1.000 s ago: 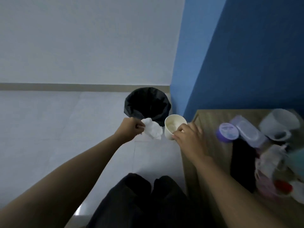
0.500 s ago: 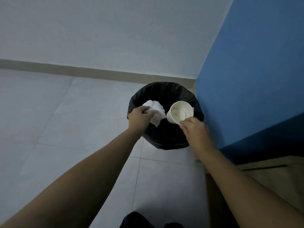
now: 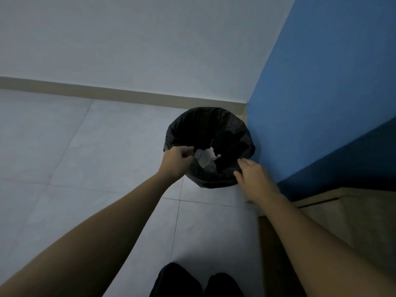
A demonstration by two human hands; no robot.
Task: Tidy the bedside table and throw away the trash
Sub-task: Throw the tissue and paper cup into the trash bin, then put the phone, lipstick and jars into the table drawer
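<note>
A black-lined trash bin stands on the floor in the corner where the white and blue walls meet. My left hand hovers at the bin's left rim with its fingers loosely curled. A crumpled white tissue shows blurred just off those fingertips, inside the bin's mouth. At the near right rim my right hand holds nothing, its fingers relaxed and spread. The paper cup is out of sight. The bin's inside is too dark to make out.
The corner of the wooden bedside table shows at the lower right, against the blue wall. Pale floor tiles stretch to the left of the bin. My dark-clad legs are at the bottom edge.
My right hand has let go of the paper cup, which has gone from view. The tissue has dropped lower beside my left hand. Both hands have drawn back toward the bin's near rim.
</note>
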